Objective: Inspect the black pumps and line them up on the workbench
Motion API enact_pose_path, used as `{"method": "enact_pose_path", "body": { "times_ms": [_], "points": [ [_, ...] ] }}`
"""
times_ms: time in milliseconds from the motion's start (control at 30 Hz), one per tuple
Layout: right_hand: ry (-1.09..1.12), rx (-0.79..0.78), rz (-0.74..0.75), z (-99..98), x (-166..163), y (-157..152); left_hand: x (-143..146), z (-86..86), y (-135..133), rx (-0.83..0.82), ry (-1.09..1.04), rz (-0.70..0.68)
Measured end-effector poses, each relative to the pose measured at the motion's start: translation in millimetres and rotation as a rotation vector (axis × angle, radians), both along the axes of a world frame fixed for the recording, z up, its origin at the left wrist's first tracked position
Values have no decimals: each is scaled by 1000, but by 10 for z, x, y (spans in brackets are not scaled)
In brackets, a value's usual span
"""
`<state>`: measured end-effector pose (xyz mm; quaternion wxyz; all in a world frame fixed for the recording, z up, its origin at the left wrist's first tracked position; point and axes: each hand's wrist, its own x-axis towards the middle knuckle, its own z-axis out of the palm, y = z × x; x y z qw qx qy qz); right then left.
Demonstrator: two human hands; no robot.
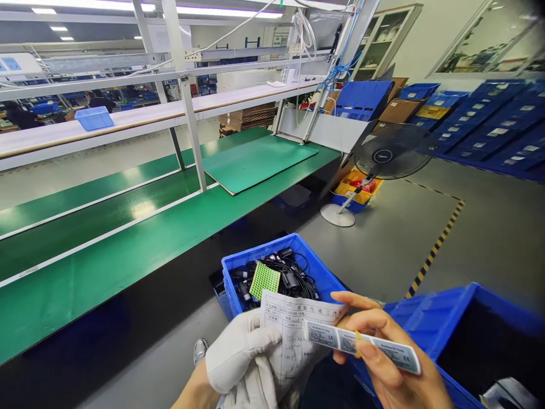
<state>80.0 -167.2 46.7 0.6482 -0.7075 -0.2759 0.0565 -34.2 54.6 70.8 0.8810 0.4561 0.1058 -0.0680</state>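
My left hand [236, 349] wears a white glove and pinches a printed paper form [293, 341] with handwriting on it. A loose white glove [255, 389] hangs below, apparently in the same hand. In my bare right hand [387, 341], a folded strip of silver-grey labels [327, 336] is held between thumb and fingers, with a bit of yellow at the thumb. The fingers of this hand also reach the paper's right edge. Behind the form stands a blue bin [310, 255] full of black parts with cables [293, 278]. A sheet of green dot stickers [264, 280] lies on them.
Another blue bin [460, 309] is at the right, with a clear plastic bag [508, 393] inside. A green workbench [162, 238] runs along the left, carrying a loose green board [259, 162]. A pedestal fan [383, 156] stands beyond, near stacked blue crates [481, 122].
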Motion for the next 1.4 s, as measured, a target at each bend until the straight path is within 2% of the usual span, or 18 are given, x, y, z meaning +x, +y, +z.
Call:
{"method": "enact_pose_path", "body": {
  "times_ms": [133,300,433,567,633,733,833,1000,1133,1400],
  "points": [
    [-2,1,-15,-3,17,-6,5,37,-13,11,-6,8],
    [31,-3,-57,89,-37,16,-13,59,33,-8,6,8],
    [118,74,-140,172,-29,-20,-47,11,100,-51,14,55],
    [260,260,-234,65,112,-115,-46,-73,163,-173,46,82],
    [276,290,-272,-46,182,-156,-36,-120,196,-201,47,61],
    [302,261,-197,-177,220,-183,-26,-176,235,-246,72,57],
    [289,239,-81,-210,189,-172,-30,-218,260,-258,124,92],
    [192,256,-219,-118,102,-132,-41,-316,313,-225,261,238],
    [158,215,-304,-88,44,-153,-27,-329,347,-259,236,215],
    [157,137,-321,-130,-36,-225,5,-276,370,-258,291,243]
  ]
}}
